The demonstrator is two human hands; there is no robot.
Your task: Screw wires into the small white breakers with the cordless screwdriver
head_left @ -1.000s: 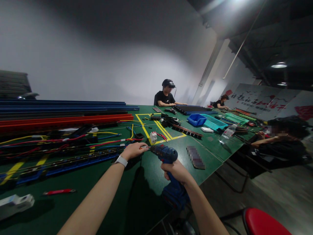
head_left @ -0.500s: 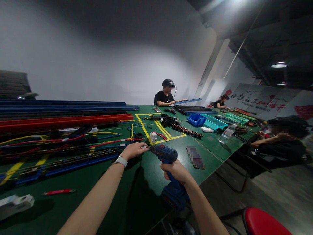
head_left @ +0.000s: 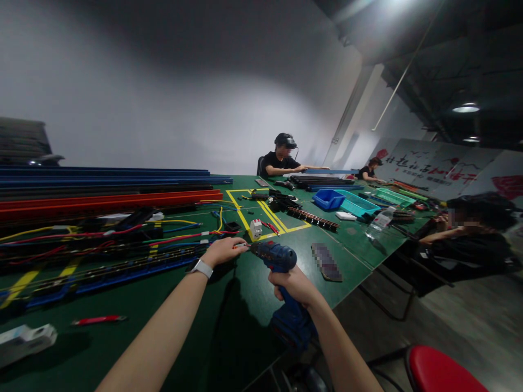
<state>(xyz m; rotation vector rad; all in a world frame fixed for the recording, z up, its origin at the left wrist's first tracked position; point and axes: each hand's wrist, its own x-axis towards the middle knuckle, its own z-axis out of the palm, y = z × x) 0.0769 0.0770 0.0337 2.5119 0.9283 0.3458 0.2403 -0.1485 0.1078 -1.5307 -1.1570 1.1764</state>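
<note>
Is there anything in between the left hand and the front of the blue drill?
Only the small piece that the left hand pinches by the tip of the blue drill; it is too small to name. The white block stands beyond them, not between.

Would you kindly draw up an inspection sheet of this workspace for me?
Surface: green table with yellow lines.
Job's things: blue drill; small part at its tip, too small to identify.
Clutter: grey-white block with red switches, blue bin, clear bottle.
Hands: left hand holds the small part in its fingers; right hand grips the drill.
Cables: coloured wires on the table's left side.
Surroundings: seated co-worker beyond the table; red seat at lower right.
</note>
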